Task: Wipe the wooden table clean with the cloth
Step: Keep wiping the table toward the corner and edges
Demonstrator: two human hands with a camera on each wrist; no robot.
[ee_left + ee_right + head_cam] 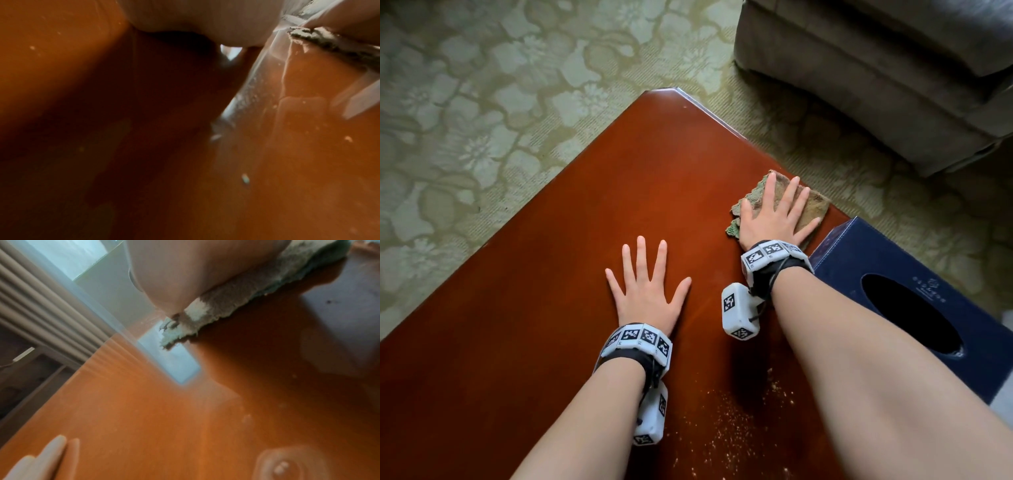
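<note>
A glossy reddish-brown wooden table (pixel 592 212) fills the head view. A folded brown-and-green cloth (pixel 813 205) lies near its right edge, and my right hand (pixel 777 212) presses flat on it with fingers spread. My left hand (pixel 645 284) rests flat on the bare wood at mid-table, fingers spread, holding nothing. Pale crumbs (pixel 736 421) are scattered on the wood between my forearms. In the right wrist view the cloth (pixel 236 305) shows under my palm. The left wrist view shows the table (pixel 308 162) up close and the cloth's edge (pixel 329 43).
A dark blue tissue box (pixel 893 291) with an oval opening sits at the table's right edge, just behind my right wrist. A grey-brown armchair (pixel 876 75) stands beyond on the patterned green carpet (pixel 482 102). The table's far corner (pixel 664 90) points away from me.
</note>
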